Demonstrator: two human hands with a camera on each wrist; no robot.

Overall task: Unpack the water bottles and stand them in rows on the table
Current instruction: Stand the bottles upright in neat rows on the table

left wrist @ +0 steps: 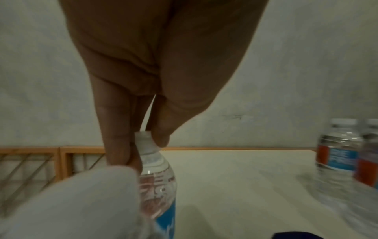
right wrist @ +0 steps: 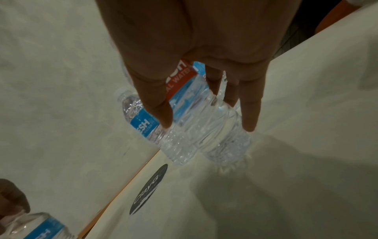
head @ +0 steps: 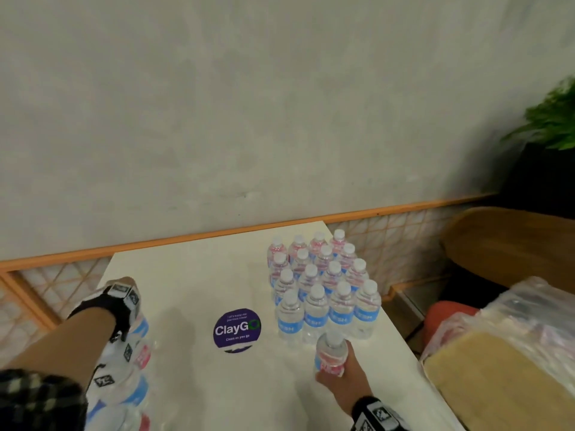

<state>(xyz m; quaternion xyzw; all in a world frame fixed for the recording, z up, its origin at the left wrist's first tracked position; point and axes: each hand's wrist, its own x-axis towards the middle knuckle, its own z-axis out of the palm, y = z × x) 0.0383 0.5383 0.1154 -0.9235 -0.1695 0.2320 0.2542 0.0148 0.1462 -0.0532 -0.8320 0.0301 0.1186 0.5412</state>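
Several water bottles (head: 323, 287) with white caps stand in rows on the right part of the white table (head: 193, 275). Just in front of the front row, my right hand (head: 337, 365) grips one more bottle (head: 331, 346) round its middle, upright. In the right wrist view my right hand (right wrist: 206, 126) has thumb and fingers wrapped round this bottle (right wrist: 196, 103), its base at or just above the tabletop. At the left edge, my left hand (head: 126, 286) pinches the cap of a bottle (left wrist: 157, 186) in the opened pack (head: 137, 368). My left hand's (left wrist: 143, 139) fingertips close on that cap.
A round purple ClayGo sticker (head: 237, 329) marks the table's middle. A cardboard box in plastic wrap (head: 504, 374) sits at the right, with a wooden chair (head: 510, 244) and a plant (head: 550, 119) behind it. An orange-framed lattice panel (head: 62, 284) runs along the wall.
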